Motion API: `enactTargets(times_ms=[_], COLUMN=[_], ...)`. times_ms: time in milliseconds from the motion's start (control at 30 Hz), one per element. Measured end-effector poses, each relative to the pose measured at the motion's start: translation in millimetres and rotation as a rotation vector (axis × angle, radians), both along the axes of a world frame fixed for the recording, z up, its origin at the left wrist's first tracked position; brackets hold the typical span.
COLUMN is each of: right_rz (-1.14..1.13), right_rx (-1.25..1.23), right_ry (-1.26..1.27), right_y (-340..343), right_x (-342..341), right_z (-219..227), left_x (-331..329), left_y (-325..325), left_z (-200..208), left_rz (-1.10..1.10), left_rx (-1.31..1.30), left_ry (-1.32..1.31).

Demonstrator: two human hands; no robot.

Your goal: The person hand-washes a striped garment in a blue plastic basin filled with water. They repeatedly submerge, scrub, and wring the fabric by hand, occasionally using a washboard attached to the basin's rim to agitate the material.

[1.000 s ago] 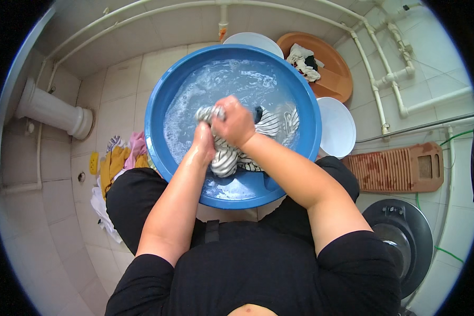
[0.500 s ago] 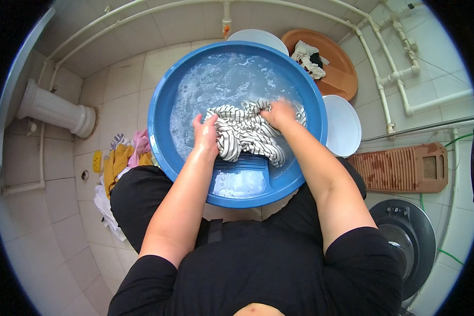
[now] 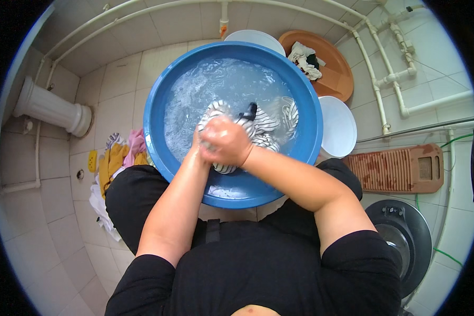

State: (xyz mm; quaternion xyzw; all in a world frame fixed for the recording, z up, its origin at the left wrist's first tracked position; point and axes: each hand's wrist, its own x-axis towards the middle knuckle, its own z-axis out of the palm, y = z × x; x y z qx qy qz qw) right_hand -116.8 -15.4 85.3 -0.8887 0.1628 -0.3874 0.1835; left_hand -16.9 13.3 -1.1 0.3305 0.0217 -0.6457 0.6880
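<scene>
A soaked white garment with dark stripes [image 3: 267, 120] lies bunched in a big blue basin [image 3: 317, 126] of cloudy, sudsy water. My right hand [image 3: 229, 138], slightly blurred, is closed in a fist on a fold of it, near the basin's front. Pressed against that fist, my left hand [image 3: 199, 141] grips the same cloth, its fingers mostly hidden. Striped folds stick out above and below the two hands. A dark piece of fabric [image 3: 249, 111] shows just beyond them, and part of the garment spreads in the water to the right.
Yellow, pink and white clothes [image 3: 113, 160] lie on the floor at left, by a yellow bar [image 3: 92, 161]. Right of the basin are a white bucket [image 3: 338, 126], a brown washboard [image 3: 395, 168] and a dark round appliance [image 3: 413, 231]. A brown tub [image 3: 334, 87] with clothes stands behind.
My right hand has moved left across the basin to meet my left hand. The garment is now bunched between them, and a dark piece of fabric has come into sight.
</scene>
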Motion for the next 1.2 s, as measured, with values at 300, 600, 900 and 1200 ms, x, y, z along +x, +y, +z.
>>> enactTargets(times_ms=[300,600,900,1200], right_rz=[-0.120,-0.566,-0.381,-0.005], right_rx=[0.110,0.282,0.549,0.670], right_ry=[-0.022,0.141,0.782,-0.102], right_y=[-7,-94,-104,-52], right_x=[1,-22,-87,-3], right_z=[4,-37,-97,-45], left_x=[5,-9,18,-4], left_y=[0,-9,-14,-6], left_z=[-4,55,18,55], left_rz=[-0.107,0.077,0.308,0.023], left_rx=[-0.109,0.206,0.401,0.013], left_ry=[0.022,0.077,-0.037,0.000])
